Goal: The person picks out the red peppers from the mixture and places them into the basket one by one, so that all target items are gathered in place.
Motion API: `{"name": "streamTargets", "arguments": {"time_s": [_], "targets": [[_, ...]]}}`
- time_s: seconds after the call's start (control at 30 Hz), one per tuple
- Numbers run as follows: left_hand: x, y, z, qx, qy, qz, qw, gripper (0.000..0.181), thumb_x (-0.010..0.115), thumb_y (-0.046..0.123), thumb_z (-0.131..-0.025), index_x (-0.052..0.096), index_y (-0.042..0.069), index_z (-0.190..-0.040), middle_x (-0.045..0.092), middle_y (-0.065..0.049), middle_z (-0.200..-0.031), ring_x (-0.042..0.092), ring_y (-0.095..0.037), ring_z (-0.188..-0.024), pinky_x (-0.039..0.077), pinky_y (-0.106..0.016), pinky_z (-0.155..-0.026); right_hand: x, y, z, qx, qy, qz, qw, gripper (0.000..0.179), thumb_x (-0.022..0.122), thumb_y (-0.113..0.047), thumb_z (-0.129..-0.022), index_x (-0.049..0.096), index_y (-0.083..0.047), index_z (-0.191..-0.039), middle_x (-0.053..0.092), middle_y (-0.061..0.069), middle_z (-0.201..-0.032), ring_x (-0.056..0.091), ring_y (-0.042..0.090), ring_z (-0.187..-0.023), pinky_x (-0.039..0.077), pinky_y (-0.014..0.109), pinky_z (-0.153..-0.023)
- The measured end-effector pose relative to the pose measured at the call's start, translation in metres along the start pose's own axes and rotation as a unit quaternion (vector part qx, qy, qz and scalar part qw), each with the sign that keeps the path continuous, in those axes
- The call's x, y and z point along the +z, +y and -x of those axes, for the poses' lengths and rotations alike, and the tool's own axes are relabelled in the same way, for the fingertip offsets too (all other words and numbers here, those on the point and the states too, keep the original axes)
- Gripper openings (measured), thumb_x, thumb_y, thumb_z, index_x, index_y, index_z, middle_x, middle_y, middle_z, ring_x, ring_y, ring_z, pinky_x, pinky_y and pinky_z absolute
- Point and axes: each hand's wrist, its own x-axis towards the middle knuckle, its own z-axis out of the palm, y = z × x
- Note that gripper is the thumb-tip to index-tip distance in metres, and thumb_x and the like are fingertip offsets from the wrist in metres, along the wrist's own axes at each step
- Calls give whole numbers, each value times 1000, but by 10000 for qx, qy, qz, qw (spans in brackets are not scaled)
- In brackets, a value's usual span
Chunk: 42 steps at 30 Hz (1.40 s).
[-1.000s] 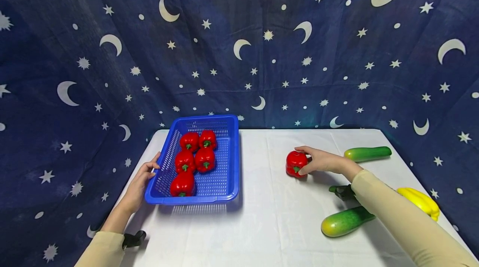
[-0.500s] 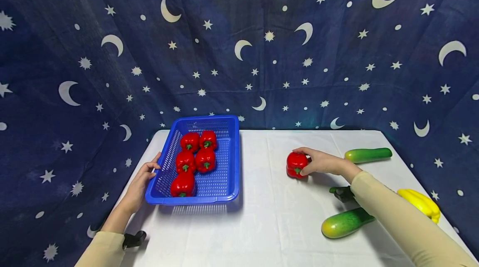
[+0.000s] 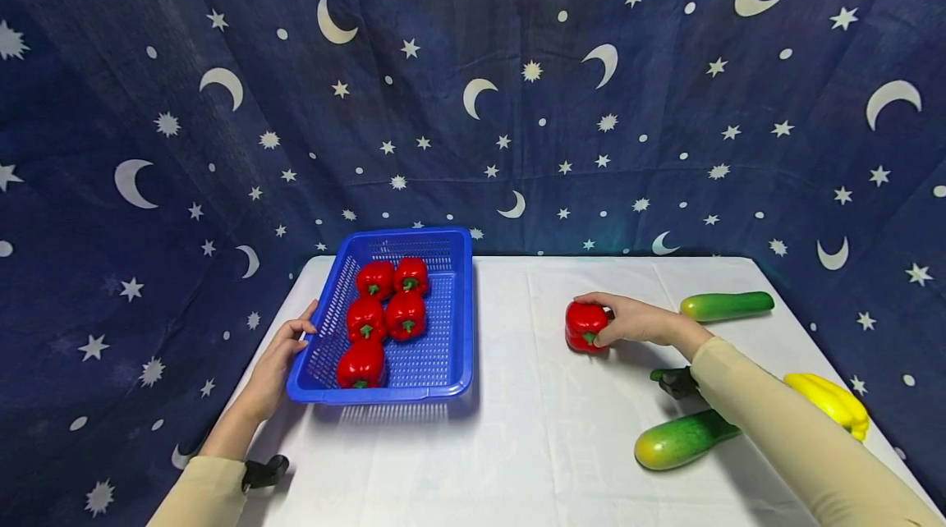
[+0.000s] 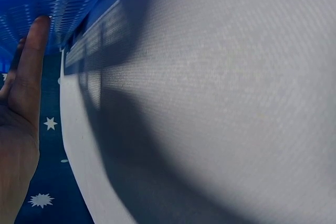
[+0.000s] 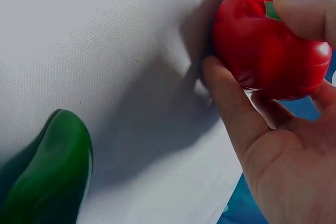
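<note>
My right hand [image 3: 636,320] pinches a red bell pepper [image 3: 584,325] on the right half of the white table. The right wrist view shows the thumb by the green stem of this bell pepper [image 5: 268,40], with fingers around its side and beneath it. At the left, my left hand [image 3: 275,367] touches the rim of a blue plastic basket [image 3: 460,346]. Up close in the left wrist view, a straight finger [image 4: 37,40] lies against the outer basket wall [image 4: 58,9]. Several red bell peppers [image 3: 405,315] stand inside the basket, toward its left side.
A green cucumber-like vegetable [image 3: 727,305] lies at the back right, and a similar one [image 3: 683,438] nearer the front. A yellow vegetable [image 3: 831,400] is partly behind the right sleeve [image 3: 798,437]. Another green tip [image 3: 658,374] shows by the wrist. Star-patterned cloth [image 3: 473,100] surrounds the table.
The right hand stays on the red bell pepper, its fingers shifting only slightly around it. The left hand and the basket have not visibly moved.
</note>
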Motion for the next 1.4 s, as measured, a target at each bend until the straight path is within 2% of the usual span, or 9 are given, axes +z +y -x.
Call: {"name": "streamTargets", "arguments": {"time_s": [0.2, 0.37, 0.6, 1.0, 1.4], "targets": [[1, 1, 1, -46, 62, -97, 9999, 22, 31, 1, -102, 43, -1, -120, 16, -6, -171, 4, -32, -157, 28, -11, -105, 0, 2, -1, -33, 6, 24, 10000, 84, 78, -6, -78, 41, -13, -154, 48, 21, -142, 47, 40, -126, 48, 50, -97], [0, 0, 0, 33, 15, -60, 10000, 22, 31, 1, -102, 43, -1, -120, 15, -8, -171, 2, -32, -157, 27, -11, -106, 0, 2, -1, -39, 29, 45, 10000, 84, 78, -7, -79, 41, -13, -154, 49, 20, -142, 47, 40, -126, 49, 49, -96], [-1, -1, -1, 85, -101, 128, 9998, 21, 31, 1, -101, 44, 1, -118, 10, -11, -171, -2, -39, -155, 29, -12, -104, 0, 2, 0, -101, 38, 55, 9999, 83, 76, -8, -80, 41, -12, -154, 50, 20, -141, 48, 39, -125, 49, 49, -95], [-3, -3, -1, 79, -73, 9, 9999, 22, 31, 2, -102, 44, 0, -119, 11, -10, -171, 0, -39, -155, 29, -12, -104, 0, 4, -2, -156, 62, 172, 9997, 83, 77, -10, -80, 40, -13, -155, 49, 20, -143, 47, 40, -126, 50, 49, -95], [-2, -2, 1, -14, -66, 112, 9999, 24, 32, 2, -103, 45, -1, -122, 12, -9, -171, 0, -39, -155, 30, -12, -104, 1, 7, -2, -180, 89, 211, 9996, 81, 76, -10, -81, 41, -13, -154, 51, 20, -142, 49, 39, -125, 48, 51, -97]]}}
